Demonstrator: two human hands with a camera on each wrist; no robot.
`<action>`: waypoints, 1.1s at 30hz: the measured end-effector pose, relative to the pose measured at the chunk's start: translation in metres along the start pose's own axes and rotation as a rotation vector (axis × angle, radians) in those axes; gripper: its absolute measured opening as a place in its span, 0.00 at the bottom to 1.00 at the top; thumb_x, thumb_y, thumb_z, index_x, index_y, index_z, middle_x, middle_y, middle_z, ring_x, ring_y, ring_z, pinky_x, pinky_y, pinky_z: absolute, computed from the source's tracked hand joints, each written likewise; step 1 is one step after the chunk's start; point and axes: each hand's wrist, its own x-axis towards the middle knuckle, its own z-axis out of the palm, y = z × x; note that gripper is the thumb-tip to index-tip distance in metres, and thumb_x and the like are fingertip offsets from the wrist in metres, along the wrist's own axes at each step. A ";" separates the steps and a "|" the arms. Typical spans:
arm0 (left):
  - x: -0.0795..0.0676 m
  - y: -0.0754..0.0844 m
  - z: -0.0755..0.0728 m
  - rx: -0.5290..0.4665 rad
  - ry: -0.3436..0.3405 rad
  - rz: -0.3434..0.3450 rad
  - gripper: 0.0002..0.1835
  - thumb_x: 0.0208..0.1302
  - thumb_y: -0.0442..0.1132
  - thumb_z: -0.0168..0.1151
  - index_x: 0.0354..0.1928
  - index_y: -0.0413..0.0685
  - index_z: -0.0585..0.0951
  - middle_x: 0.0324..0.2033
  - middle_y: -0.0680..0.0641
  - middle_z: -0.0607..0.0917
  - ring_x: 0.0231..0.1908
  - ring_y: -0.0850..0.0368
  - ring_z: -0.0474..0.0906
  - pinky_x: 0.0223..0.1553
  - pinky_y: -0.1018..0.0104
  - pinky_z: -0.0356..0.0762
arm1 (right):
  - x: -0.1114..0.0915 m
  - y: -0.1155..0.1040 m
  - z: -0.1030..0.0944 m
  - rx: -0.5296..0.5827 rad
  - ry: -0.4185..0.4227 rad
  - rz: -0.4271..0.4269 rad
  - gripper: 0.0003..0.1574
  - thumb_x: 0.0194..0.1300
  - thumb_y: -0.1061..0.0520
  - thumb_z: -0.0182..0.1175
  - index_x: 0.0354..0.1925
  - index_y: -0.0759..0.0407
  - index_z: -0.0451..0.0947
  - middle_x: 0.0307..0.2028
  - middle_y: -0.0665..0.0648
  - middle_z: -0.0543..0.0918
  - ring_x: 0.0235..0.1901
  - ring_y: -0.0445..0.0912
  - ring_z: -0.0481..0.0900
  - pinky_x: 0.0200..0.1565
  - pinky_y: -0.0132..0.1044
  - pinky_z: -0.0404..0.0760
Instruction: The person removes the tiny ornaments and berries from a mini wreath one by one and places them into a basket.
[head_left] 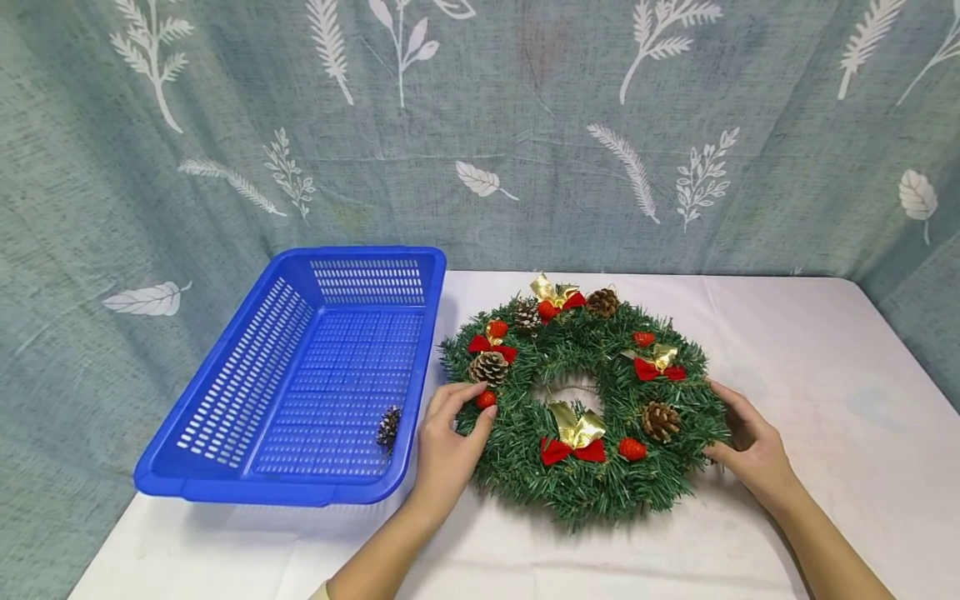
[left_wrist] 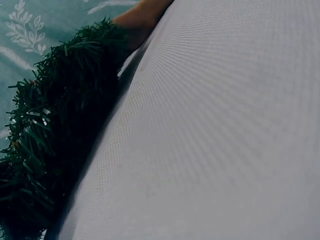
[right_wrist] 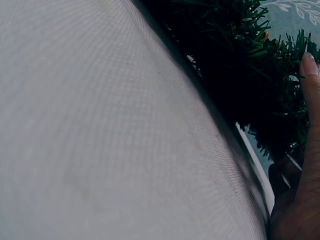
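A green tinsel wreath (head_left: 600,492) lies on the white tabletop. Pine cones, red berry-like ornaments and red bows with gold ribbon are set around it. On its left side, my left hand (head_left: 450,433) grips the wreath, with thumb and index fingertip on either side of a small red ornament (head_left: 486,400). Just above those fingers sits a pine cone (head_left: 489,368). My right hand (head_left: 753,442) holds the right edge, thumb toward the front and fingers partly hidden by the greenery. In the right wrist view, the right thumb (right_wrist: 311,85) lies along the wreath's needles (right_wrist: 250,65).
Left of the wreath stands a blue plastic basket (head_left: 427,333), close beside my left hand. One dark pine cone (head_left: 388,428) lies in its near right corner. A blue-green curtain with white leaf prints (head_left: 480,133) hangs behind the white-covered table (head_left: 840,400).
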 end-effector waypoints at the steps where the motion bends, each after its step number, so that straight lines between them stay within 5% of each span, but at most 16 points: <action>1: 0.000 0.000 0.000 0.012 0.000 0.003 0.15 0.54 0.34 0.69 0.46 0.46 0.84 0.44 0.51 0.81 0.51 0.56 0.75 0.55 0.57 0.72 | 0.000 0.000 0.000 0.003 0.000 0.001 0.50 0.44 0.85 0.56 0.67 0.74 0.55 0.66 0.46 0.66 0.68 0.31 0.54 0.62 0.17 0.57; 19: 0.003 -0.005 0.000 -0.012 0.032 0.017 0.12 0.55 0.35 0.70 0.43 0.45 0.83 0.42 0.50 0.83 0.48 0.56 0.75 0.54 0.65 0.70 | 0.000 0.001 0.000 -0.007 0.010 -0.007 0.50 0.42 0.85 0.55 0.67 0.75 0.56 0.66 0.45 0.66 0.68 0.32 0.56 0.62 0.17 0.57; 33: 0.003 -0.008 0.000 -0.039 0.073 0.120 0.10 0.56 0.37 0.69 0.41 0.44 0.83 0.39 0.49 0.84 0.46 0.54 0.76 0.52 0.68 0.70 | 0.000 0.002 0.001 0.021 0.012 -0.015 0.51 0.43 0.85 0.57 0.67 0.75 0.56 0.65 0.45 0.67 0.67 0.31 0.56 0.62 0.17 0.57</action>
